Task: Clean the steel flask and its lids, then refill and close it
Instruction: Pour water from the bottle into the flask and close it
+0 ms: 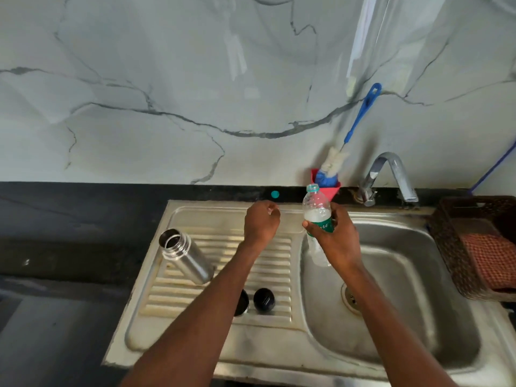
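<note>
Nearest you, on the ribbed drainboard of the steel sink (282, 356), two black lids (264, 300) sit side by side, the left one partly hidden under your left forearm. Left of the basin and a little further back, the steel flask (186, 257) stands uncapped on the drainboard, its open mouth showing, well apart from both hands. Over the near left edge of the basin your right hand (336, 236) grips a clear plastic bottle (318, 219) around its green label; the bottle is upright, uncapped and partly filled with water. Your left hand (262, 220) hovers above the back of the drainboard with its fingers curled in; you cannot tell whether it pinches something small. Behind the sink, a small teal cap (275, 194) lies on the black table (69, 219), a blue-handled bottle brush (354, 127) leans in a red holder (331, 188) against the marble wall, and the tap (391, 177) stands behind the basin. A brown basket (452, 247) sits to the sink's right.
</note>
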{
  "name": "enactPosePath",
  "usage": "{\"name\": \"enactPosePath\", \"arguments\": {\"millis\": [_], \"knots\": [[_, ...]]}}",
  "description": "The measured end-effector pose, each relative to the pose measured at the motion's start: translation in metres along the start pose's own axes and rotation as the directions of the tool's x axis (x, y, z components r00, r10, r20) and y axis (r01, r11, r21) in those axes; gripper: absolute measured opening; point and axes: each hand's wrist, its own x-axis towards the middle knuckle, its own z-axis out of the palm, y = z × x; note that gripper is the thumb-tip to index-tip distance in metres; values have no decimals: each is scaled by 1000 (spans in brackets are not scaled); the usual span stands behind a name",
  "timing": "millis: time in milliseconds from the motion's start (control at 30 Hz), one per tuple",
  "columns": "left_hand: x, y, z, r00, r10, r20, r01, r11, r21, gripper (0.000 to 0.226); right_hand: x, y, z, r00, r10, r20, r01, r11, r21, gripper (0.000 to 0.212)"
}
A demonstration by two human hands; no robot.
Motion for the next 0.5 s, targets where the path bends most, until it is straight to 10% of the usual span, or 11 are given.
{"name": "enactPosePath", "arguments": {"millis": [500], "knots": [[111,-25,72,993,79,89,-108,919,379,18,26,47,18,988,152,34,-153,988,12,63]]}}
